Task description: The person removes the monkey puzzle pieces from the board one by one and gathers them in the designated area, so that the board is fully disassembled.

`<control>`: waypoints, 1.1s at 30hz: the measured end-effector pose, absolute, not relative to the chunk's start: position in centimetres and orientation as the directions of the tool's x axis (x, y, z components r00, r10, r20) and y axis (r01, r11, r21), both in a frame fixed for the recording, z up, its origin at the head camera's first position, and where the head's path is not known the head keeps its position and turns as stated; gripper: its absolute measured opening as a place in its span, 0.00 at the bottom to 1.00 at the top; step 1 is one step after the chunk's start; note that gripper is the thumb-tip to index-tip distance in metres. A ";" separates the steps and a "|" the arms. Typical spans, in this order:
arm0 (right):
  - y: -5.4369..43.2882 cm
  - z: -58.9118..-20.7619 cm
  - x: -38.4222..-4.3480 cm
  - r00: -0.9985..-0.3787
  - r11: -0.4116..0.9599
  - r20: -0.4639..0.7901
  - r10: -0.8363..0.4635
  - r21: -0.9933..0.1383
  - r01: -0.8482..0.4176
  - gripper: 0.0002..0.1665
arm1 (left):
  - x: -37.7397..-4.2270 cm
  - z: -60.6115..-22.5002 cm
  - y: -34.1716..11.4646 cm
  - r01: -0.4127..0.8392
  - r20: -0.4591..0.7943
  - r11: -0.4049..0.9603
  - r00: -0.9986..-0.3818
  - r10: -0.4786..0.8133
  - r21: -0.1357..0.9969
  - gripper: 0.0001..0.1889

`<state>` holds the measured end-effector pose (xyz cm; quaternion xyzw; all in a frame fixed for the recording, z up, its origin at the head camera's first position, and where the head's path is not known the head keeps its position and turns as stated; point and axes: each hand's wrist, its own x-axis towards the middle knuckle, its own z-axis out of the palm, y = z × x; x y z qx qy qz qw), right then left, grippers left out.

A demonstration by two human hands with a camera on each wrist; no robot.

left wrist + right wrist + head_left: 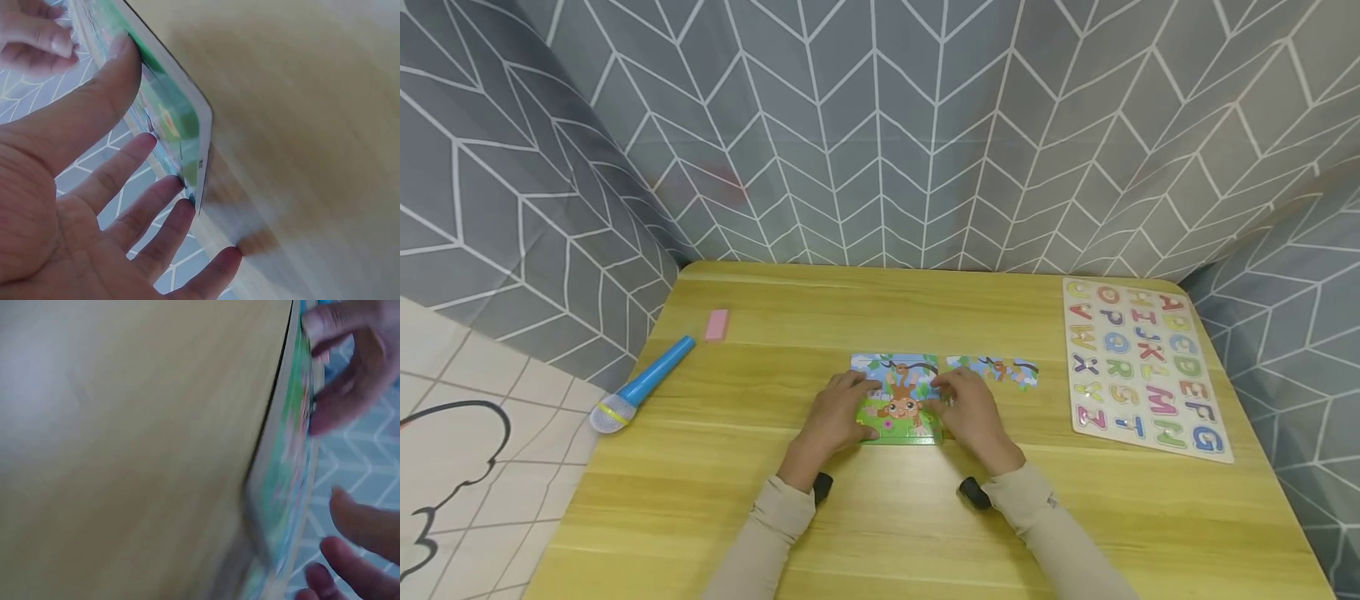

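A monkey picture puzzle with a green lower border lies flat on the wooden table, between the two hands. My left hand rests at its left side; in the left wrist view the thumb and fingertips touch its surface, fingers mostly straight, and the little finger reaches the table. At the puzzle's right edge is my right hand, which in the right wrist view has loose, bent fingers with nothing between them. Just beyond the right hand lies a strip of puzzle pieces showing a branch and a small monkey, its near-left part hidden.
An alphabet board with coloured letters lies on the right of the table. To the left are a blue toy microphone near the edge and a pink block. Patterned grey curtains hang behind the table.
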<state>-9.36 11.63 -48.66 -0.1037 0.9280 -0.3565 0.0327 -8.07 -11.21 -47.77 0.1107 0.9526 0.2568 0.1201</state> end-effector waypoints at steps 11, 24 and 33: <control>7.6 -47.8 -10.6 -0.918 0.754 -0.106 -0.383 -0.610 -0.244 0.26 | -8.0 -47.9 -11.1 0.161 -0.171 0.840 -0.943 0.286 0.518 0.38; 5.7 -47.3 -12.1 -0.865 0.766 -0.264 -0.427 -0.614 -0.190 0.37 | -8.0 -47.9 -11.3 0.161 -0.165 0.844 -0.946 0.280 0.512 0.38; 5.5 -47.3 -12.8 -0.871 0.803 -0.324 -0.369 -0.583 -0.124 0.41 | -8.0 -47.9 -11.3 0.143 -0.172 0.837 -0.947 0.270 0.528 0.38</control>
